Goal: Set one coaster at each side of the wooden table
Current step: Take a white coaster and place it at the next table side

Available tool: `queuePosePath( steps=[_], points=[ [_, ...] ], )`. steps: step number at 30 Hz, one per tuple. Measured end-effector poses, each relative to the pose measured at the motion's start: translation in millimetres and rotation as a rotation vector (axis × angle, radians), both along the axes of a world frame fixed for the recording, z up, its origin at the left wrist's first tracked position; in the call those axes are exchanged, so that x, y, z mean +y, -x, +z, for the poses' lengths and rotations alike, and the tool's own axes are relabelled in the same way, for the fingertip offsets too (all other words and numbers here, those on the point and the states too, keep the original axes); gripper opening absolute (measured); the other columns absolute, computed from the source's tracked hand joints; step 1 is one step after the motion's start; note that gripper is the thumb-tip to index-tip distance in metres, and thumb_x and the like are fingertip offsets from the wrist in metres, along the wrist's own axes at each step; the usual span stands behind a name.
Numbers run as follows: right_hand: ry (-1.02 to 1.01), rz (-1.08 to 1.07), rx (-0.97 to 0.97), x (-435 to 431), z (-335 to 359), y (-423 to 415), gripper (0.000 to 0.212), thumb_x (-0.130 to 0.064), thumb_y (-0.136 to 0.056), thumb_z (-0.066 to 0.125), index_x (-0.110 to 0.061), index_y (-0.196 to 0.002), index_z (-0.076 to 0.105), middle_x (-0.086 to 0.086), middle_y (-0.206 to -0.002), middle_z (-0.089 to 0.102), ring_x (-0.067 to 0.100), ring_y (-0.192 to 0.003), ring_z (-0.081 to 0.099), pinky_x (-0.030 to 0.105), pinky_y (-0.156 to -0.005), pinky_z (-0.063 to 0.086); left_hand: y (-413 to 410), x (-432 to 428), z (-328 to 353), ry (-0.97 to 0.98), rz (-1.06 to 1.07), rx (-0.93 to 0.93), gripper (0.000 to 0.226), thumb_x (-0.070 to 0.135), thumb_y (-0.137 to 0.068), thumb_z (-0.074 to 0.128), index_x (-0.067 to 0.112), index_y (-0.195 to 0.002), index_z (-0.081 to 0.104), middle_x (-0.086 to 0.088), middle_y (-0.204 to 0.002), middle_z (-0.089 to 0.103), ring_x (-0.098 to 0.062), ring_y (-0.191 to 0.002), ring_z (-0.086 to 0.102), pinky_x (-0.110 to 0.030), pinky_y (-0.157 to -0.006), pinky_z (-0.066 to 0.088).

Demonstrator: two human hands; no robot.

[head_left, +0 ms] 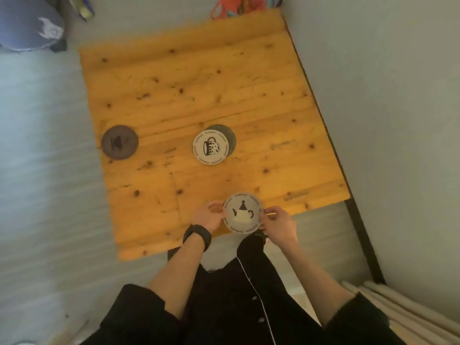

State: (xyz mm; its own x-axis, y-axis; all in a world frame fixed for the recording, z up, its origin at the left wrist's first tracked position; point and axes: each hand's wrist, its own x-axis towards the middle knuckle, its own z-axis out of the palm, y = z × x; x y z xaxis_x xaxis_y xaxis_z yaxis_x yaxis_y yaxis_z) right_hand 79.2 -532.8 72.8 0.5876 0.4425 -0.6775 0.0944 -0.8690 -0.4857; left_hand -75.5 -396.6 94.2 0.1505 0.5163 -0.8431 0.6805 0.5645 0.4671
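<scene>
I look down on a square wooden table (pixel 211 95). At its near edge both hands hold a round white coaster with a teapot picture (pixel 243 213): my left hand (pixel 207 216) grips its left rim and my right hand (pixel 280 224) its right rim. A white coaster with a mug picture (pixel 210 147) lies at the table's middle, on top of a dark coaster (pixel 227 134) that shows behind it. Another dark coaster (pixel 119 142) lies flat near the left edge.
A grey wall (pixel 385 120) runs along the table's right side. A red bag (pixel 236 6) sits beyond the far edge and a blue bundle (pixel 29 23) at the far left. Pale poles (pixel 398 307) lie on the floor at the lower right.
</scene>
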Motion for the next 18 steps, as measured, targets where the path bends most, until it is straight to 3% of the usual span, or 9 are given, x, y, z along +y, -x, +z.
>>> queuePosePath(
  steps=[5,10,13,16,18],
  points=[
    [0.029,0.26,-0.005,15.8,-17.7,-42.0,0.011,-0.043,-0.093,0.063,-0.032,-0.095,0.06,-0.007,-0.091,0.073,0.015,-0.077,0.068,0.036,-0.073,0.057,-28.5,-21.8,-6.0,-0.088,0.193,0.116,0.018,0.024,-0.087,0.069,0.028,-0.104,0.066,0.0,-0.103,0.073,-0.022,-0.09,0.069,-0.039,-0.079,0.059],
    [0.012,0.397,-0.019,33.0,-35.7,-54.4,0.022,-0.038,-0.097,0.061,-0.02,-0.11,0.068,-0.008,-0.094,0.067,0.018,-0.091,0.065,0.029,-0.07,0.044,-34.4,-29.2,-26.0,-0.098,0.341,0.145,0.023,0.021,-0.089,0.067,0.017,-0.112,0.065,-0.008,-0.109,0.071,-0.029,-0.098,0.067,-0.044,-0.084,0.057],
    [0.012,0.422,-0.04,37.6,-43.9,-52.1,0.024,-0.038,-0.097,0.062,-0.019,-0.11,0.07,-0.005,-0.101,0.074,0.017,-0.095,0.068,0.027,-0.072,0.045,-31.9,-30.1,-37.1,-0.116,0.348,0.199,0.031,0.024,-0.089,0.068,0.012,-0.117,0.065,-0.007,-0.113,0.069,-0.026,-0.102,0.064,-0.039,-0.086,0.054],
    [0.015,0.431,-0.046,40.5,-52.9,-46.1,0.023,-0.039,-0.096,0.063,-0.021,-0.109,0.07,-0.007,-0.102,0.075,0.014,-0.094,0.068,0.026,-0.074,0.047,-25.7,-28.9,-45.2,-0.126,0.381,0.231,0.031,0.027,-0.089,0.068,0.015,-0.117,0.066,-0.003,-0.112,0.069,-0.019,-0.093,0.06,-0.03,-0.072,0.048],
    [0.012,0.415,-0.04,42.7,-57.5,-41.2,0.022,-0.039,-0.095,0.065,-0.021,-0.108,0.07,-0.01,-0.097,0.071,0.009,-0.087,0.062,0.018,-0.065,0.042,-21.3,-26.0,-48.0,-0.135,0.378,0.239,0.03,0.027,-0.089,0.067,0.017,-0.117,0.067,-0.002,-0.111,0.069,-0.018,-0.093,0.061,-0.029,-0.072,0.048]
  ],
)
